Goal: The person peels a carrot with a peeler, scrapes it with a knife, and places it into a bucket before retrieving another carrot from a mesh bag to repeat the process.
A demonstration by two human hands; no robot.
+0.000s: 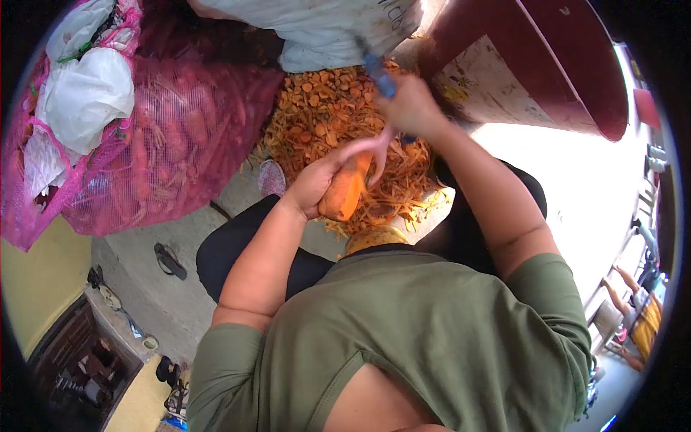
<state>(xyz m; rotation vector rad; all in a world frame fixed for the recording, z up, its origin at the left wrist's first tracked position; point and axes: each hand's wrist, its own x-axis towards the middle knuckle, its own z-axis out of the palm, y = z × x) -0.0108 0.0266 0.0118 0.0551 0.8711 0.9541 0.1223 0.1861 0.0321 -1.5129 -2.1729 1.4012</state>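
Note:
My left hand [314, 184] is wrapped round a thick orange carrot [347, 193], partly peeled, with darker skin near its lower end. Across the carrot's upper part lies a pink Y-shaped peeler [381, 147], its handle running up to my right hand [412, 106]. The fingers of my right hand are closed and somewhat blurred by motion. A blue-handled tool [379, 75] also sticks out of that hand, its dark far end smeared. Under both hands spreads a heap of orange peelings and cut pieces [324, 108].
Pink mesh sacks [173, 137] full of carrots stand at left, topped by white plastic [86, 97]. A white sack [338, 29] and a dark red tub [554, 65] stand beyond the heap. Slippers [170, 261] lie on the floor. Another person [637, 317] is at far right.

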